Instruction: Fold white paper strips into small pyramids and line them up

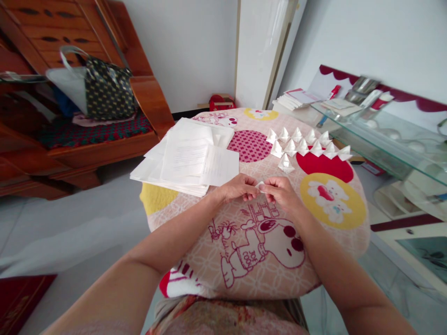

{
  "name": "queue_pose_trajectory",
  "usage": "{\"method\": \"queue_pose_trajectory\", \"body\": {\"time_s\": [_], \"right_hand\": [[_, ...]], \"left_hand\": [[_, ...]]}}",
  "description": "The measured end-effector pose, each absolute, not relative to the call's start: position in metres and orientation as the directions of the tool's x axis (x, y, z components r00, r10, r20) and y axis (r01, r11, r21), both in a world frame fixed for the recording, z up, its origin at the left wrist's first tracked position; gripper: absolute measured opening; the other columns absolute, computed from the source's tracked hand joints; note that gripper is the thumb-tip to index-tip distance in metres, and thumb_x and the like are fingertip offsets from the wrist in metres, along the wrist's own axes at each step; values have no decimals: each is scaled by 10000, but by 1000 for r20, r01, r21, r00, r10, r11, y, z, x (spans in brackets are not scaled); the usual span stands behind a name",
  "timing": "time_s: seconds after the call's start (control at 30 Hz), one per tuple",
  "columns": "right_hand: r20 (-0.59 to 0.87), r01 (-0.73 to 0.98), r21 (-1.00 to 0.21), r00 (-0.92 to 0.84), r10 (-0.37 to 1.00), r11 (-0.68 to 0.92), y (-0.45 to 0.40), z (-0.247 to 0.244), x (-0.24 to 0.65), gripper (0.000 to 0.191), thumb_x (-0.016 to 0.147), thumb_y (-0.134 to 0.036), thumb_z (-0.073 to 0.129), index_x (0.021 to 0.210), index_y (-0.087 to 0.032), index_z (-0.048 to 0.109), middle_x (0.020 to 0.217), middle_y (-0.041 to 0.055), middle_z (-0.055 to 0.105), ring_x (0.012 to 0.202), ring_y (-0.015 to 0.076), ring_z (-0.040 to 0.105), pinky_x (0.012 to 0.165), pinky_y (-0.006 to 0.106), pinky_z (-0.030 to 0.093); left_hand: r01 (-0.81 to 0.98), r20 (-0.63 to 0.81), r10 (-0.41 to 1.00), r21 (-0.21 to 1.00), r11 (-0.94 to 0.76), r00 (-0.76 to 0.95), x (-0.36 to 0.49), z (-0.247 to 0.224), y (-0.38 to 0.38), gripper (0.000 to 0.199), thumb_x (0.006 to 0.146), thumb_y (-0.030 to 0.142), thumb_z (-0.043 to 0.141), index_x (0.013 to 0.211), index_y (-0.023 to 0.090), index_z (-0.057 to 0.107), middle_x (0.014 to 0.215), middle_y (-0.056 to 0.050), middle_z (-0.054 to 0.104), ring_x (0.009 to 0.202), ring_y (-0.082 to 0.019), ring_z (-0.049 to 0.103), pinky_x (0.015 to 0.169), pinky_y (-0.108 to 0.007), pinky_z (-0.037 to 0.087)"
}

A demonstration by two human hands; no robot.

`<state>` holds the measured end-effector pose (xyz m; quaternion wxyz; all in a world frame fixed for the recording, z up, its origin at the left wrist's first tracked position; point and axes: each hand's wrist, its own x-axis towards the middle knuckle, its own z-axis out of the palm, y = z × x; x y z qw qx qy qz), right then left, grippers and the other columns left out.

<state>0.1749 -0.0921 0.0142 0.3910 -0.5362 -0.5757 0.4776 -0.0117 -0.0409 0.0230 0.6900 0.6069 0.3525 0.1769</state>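
Over the middle of a round table with a patterned cloth (pixel 206 260), my left hand (pixel 240 187) and my right hand (pixel 281 191) meet, fingers pinched. Between their fingertips is a small folded white paper (pixel 260 185), mostly covered by the fingers. A stack of white paper sheets (pixel 185 158), some with faint print, lies to the left beyond my left hand. Several folded white paper boats (pixel 303 148) stand in rows at the back right. One separate paper boat (pixel 286 164) sits nearer, just beyond my right hand.
A glass-topped side table (pixel 391 144) stands at the right, with papers (pixel 296 98), a red pen and metal cups. To the left is a wooden bench (pixel 104 151) carrying a patterned bag (pixel 109 88). A red item lies on the floor by the back wall.
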Motion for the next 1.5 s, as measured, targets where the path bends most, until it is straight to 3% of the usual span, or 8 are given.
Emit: {"method": "queue_pose_trajectory", "body": {"time_s": [0.33, 0.53, 0.73, 0.87, 1.1, 1.3, 1.5], "right_hand": [[-105, 165, -983, -140, 985, -82, -96, 17, 172, 360, 775, -450, 716, 576, -207, 540, 468, -35, 524, 399, 83, 429, 394, 213, 282], [-91, 143, -987, -120, 989, -74, -95, 20, 174, 330, 735, -460, 725, 586, -198, 590, 448, -34, 519, 375, 81, 411, 368, 217, 257], [-74, 150, -987, -127, 989, -54, -95, 18, 176, 346, 750, -448, 729, 564, -203, 569, 441, -36, 512, 371, 75, 400, 374, 214, 254], [-84, 165, -985, -171, 982, -56, -96, 16, 177, 354, 784, -439, 722, 572, -198, 573, 458, -32, 527, 383, 78, 426, 381, 213, 289], [-154, 82, -987, -257, 954, -137, -97, 20, 178, 260, 760, -402, 720, 635, -191, 634, 506, -22, 584, 397, 101, 499, 386, 221, 372], [-146, 83, -988, -192, 970, -132, -100, 17, 174, 230, 715, -343, 721, 578, -191, 617, 449, -34, 544, 369, 83, 448, 364, 205, 315], [-164, 78, -986, -219, 962, -150, -98, 21, 174, 269, 744, -428, 719, 652, -175, 708, 489, -11, 592, 376, 103, 494, 369, 224, 355]], "left_hand": [[217, -251, 673, 967, 135, 696, -15, 24, -41, 168, 745, 127, 673, 594, 142, 599, 494, 40, 569, 424, -43, 486, 411, -169, 300], [154, -259, 558, 961, 229, 788, -20, 26, -37, 69, 780, 168, 685, 765, 105, 706, 673, -38, 719, 561, -98, 670, 514, -189, 499], [135, -251, 485, 956, 260, 837, -25, 23, -32, 183, 761, 247, 800, 827, 97, 719, 762, -65, 759, 668, -132, 729, 642, -233, 582], [139, -229, 537, 969, 204, 812, -25, 22, -32, 260, 809, 333, 809, 787, 103, 690, 707, -51, 729, 600, -102, 683, 583, -210, 540], [144, -190, 672, 982, 124, 716, -22, 23, -33, 251, 878, 280, 715, 703, 118, 639, 610, -6, 650, 512, -59, 591, 486, -168, 429], [155, -154, 618, 987, 52, 771, -19, 23, -36, 262, 912, 316, 698, 741, 120, 664, 579, 14, 620, 478, -45, 537, 478, -165, 405], [143, -114, 675, 990, 12, 729, -21, 22, -33, 294, 892, 318, 717, 682, 126, 641, 565, 28, 611, 452, -32, 503, 459, -158, 373]]}}
